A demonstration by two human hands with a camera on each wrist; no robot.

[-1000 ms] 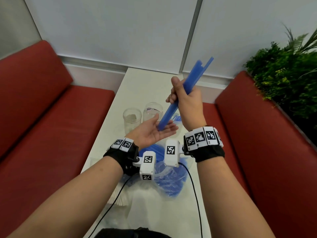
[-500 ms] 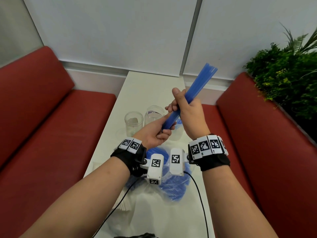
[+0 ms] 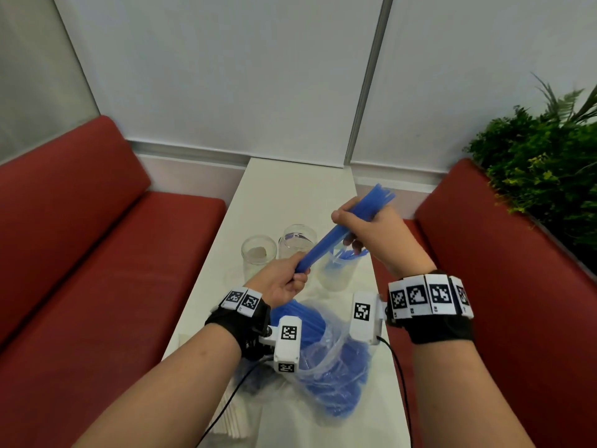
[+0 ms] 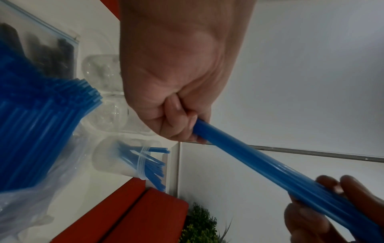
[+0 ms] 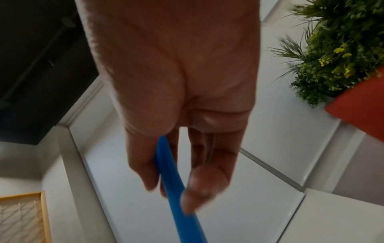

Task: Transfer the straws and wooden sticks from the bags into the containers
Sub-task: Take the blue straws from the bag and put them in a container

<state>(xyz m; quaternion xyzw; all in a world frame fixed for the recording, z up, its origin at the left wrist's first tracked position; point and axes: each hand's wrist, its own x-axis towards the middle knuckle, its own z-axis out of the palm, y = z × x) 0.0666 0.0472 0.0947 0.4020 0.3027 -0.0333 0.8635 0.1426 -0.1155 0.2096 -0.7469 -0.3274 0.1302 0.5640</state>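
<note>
Nearest the person, a clear bag (image 3: 326, 360) lies on the white table (image 3: 290, 189), slumped open and holding a large mass of blue straws; a second bag with dark contents shows beside it in the left wrist view (image 4: 51, 49), its contents too dim to identify. Above the bag, the left hand (image 3: 284, 282) grips the near, lower end of a bundle of blue straws (image 3: 326, 244), fingers curled round it with the end buried in the fist. The bundle's long axis runs from about 7 o'clock at the left hand up to about 1 o'clock, where the right hand (image 3: 371, 231) closes thumb and fingers round the upper part, the loose tips fanning out past it. Beneath the bundle's middle stands a frosted cup (image 3: 336, 276) already holding several blue straws, its mouth directly under the span between the two hands. At roughly 11 o'clock from that cup stand two clear glasses (image 3: 258, 253), one beside the other, without straws. Judgement: the bundle lies tilted, not upright, so the coming move turns on swinging the lower end down over the frosted cup; the left hand holds that end and is nearer the cup's mouth, while the right hand steers from above. Loose tips could catch on the rim.
</note>
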